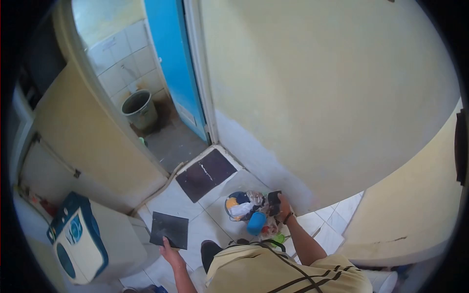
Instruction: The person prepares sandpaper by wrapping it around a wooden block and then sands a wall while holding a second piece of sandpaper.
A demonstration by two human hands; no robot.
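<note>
My left hand (169, 252) grips the lower edge of a flat, dark, square panel (169, 230), with the thumb on its upper face. Over on the right, my right hand (284, 210) is closed on a small black object (274, 199) whose kind I cannot make out. That hand is just beside a round container (228, 213) filled with mixed items. In it are an orange piece, a crumpled white plastic bag (240, 210) and dark pieces. A blue plastic cup (256, 223) lies at the near side, by clear plastic wrapping and a green item (278, 239).
A dark doormat (206, 175) lies before a blue door (177, 68), which opens onto a tiled room with a bucket (139, 109). To the left stands a twin-tub washing machine (83, 239). A hose (155, 191) runs along the white tiled floor. A wall (317, 97) rises ahead.
</note>
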